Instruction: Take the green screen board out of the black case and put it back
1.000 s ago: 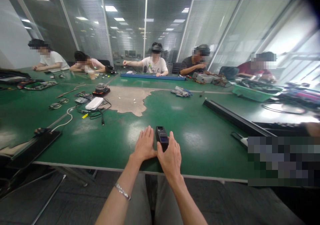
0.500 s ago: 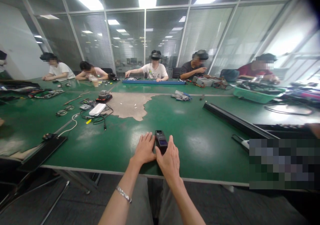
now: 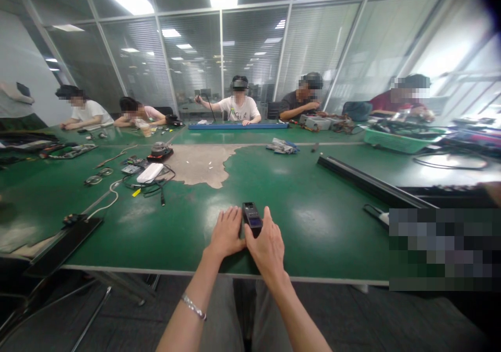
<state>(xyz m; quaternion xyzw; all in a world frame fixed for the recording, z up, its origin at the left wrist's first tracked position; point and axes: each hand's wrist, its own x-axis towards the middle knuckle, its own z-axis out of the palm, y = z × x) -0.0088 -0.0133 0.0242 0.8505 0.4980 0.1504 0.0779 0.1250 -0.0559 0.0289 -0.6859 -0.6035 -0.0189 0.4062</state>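
Note:
A small black device (image 3: 252, 216) with a dark screen and small buttons lies on the green table (image 3: 309, 242), close to its front edge. My left hand (image 3: 227, 233) rests flat on the table left of the device, fingers extended and thumb pointing right. On the near right side is my right hand (image 3: 268, 242), its thumb at the device's near left edge and its index finger stretched out along the right side. Both hands are open, and the device lies between them. A silver bracelet (image 3: 193, 306) circles my left wrist.
A white box (image 3: 150, 173) with black cables lies left. Gloves (image 3: 282, 145) lie farther back. A long black bar (image 3: 360, 178) and a green basket (image 3: 401, 140) are right. A black panel (image 3: 64, 245) sits at the left edge. Several people sit around the table.
The view has shifted slightly. The person opposite has raised one hand, with a thin dark item near it. At the far left, a person's torso and arm have come into view. My hands have barely moved.

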